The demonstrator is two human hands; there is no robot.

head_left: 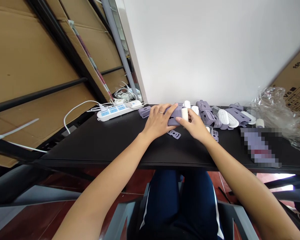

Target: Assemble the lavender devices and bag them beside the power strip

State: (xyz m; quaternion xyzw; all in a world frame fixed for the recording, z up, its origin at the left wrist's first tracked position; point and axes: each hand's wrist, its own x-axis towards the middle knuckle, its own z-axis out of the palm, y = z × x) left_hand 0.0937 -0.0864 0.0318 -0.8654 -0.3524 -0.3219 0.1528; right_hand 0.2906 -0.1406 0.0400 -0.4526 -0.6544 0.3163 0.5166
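My left hand point(157, 120) is wrapped over a purple plastic housing point(173, 116) above the black table point(95, 143). A cream-white ribbed cylindrical piece point(185, 114) sits at the housing's right end, pinched by the thumb and fingers of my right hand point(195, 126). Whether that piece is inside the housing or only against it, I cannot tell. Just below the hands, a small flat purple plate with slots point(174, 134) lies on the tabletop. Beside my right wrist is a purple part point(215, 134) with a metal spring.
Purple housings point(203, 106), white oval parts point(223, 116) and springs cluster at the back right. A small white roller point(259, 123) stands near clear plastic wrap point(275, 106) and a cardboard box point(297, 76). Back left lie a white power strip point(120, 110) and cables; a white wall point(202, 50) rises behind.
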